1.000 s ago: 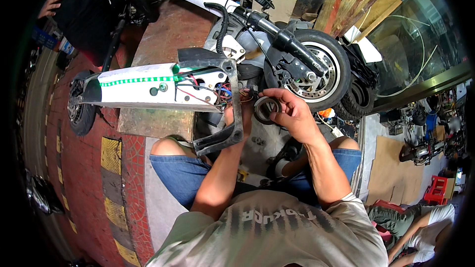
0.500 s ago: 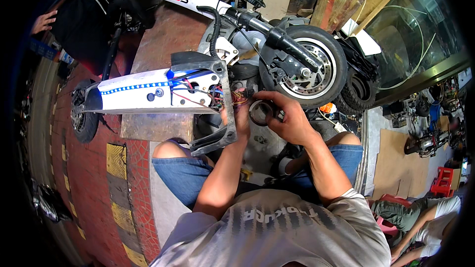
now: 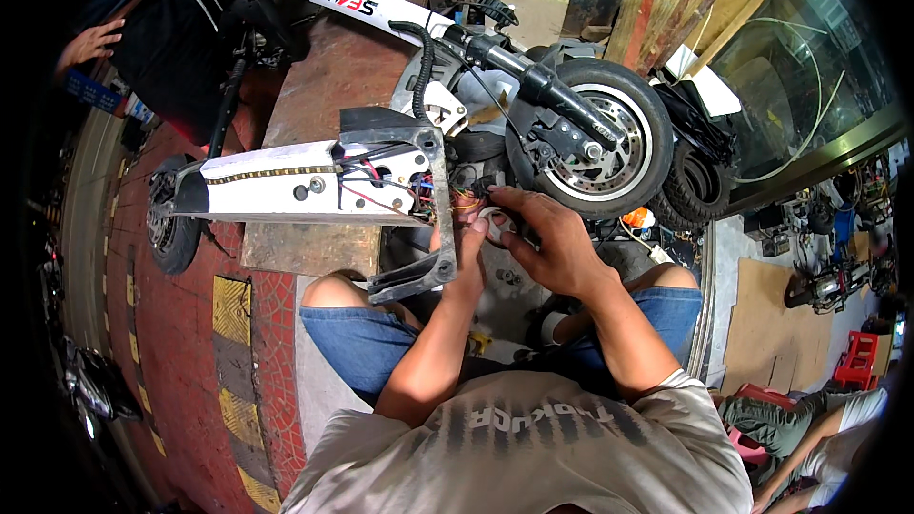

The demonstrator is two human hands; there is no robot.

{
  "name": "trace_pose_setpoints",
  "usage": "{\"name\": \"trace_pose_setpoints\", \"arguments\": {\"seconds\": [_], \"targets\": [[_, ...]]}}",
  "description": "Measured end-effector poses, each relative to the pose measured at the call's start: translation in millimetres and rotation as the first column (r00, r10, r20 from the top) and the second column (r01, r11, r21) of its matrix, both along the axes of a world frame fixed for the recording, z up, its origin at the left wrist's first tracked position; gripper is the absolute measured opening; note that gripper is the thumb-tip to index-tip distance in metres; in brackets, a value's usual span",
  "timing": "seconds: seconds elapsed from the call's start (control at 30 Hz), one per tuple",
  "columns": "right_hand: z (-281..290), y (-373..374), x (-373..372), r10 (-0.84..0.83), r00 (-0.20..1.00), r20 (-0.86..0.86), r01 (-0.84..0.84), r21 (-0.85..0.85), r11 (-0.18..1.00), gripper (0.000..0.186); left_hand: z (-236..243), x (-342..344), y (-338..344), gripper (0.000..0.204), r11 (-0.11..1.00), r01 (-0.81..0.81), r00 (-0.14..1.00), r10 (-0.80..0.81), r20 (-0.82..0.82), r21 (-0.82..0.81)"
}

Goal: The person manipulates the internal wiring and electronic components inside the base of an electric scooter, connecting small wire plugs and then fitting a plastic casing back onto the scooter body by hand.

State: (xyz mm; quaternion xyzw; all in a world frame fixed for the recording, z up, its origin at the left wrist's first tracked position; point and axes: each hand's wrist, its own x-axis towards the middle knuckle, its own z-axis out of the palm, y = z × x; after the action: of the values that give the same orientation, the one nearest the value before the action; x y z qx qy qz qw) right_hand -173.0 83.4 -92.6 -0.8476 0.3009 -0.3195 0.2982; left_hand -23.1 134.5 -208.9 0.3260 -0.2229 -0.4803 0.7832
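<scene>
A white electric scooter deck (image 3: 271, 193) lies on its side, with an LED strip and an open end full of coloured wires (image 3: 419, 192). A dark bracket (image 3: 440, 262) juts down from that end. Just beside it my left hand (image 3: 468, 247) is closed on the wire bundle (image 3: 466, 200), its fingers partly hidden. My right hand (image 3: 547, 238) grips a roll of dark tape (image 3: 500, 227), its index finger at the wires next to my left hand. The front wheel (image 3: 590, 143) lies directly above my right hand.
The deck rests on a worn board (image 3: 309, 252). Spare tyres (image 3: 695, 181), wooden planks (image 3: 657, 9) and a glass panel (image 3: 790, 86) are at right. A person's hand (image 3: 95, 43) shows upper left; another seated person (image 3: 800, 433) and a red stool (image 3: 857, 357) are lower right.
My right hand has moved left and slightly down with the tape, closer to my left hand and the wires. The LED strip changed from green to blue to unlit.
</scene>
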Motion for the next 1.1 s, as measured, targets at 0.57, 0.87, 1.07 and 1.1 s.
{"name": "trace_pose_setpoints", "arguments": {"seconds": [0.57,0.87,1.07,1.1], "targets": [[12,-30,-4,-0.025,0.988,0.152,-0.085,0.675,0.733,0.034,40,-10,3,0.034,0.984,0.173,0.968,-0.179,-0.175,-0.049],[2,-50,19,0.072,0.992,0.104,-0.108,0.391,0.914,0.02,35,-16,0,0.024,0.986,0.146,0.941,-0.162,-0.298,-0.075],[0,-59,19,0.102,0.993,0.061,-0.109,0.123,0.986,0.017,0,-19,-3,0.033,0.964,0.247,0.919,-0.203,-0.337,0.094],[1,-57,21,0.065,0.995,0.079,-0.088,0.34,0.936,0.016,4,-21,0,0.038,0.949,0.266,0.924,-0.202,-0.325,0.166]]}}
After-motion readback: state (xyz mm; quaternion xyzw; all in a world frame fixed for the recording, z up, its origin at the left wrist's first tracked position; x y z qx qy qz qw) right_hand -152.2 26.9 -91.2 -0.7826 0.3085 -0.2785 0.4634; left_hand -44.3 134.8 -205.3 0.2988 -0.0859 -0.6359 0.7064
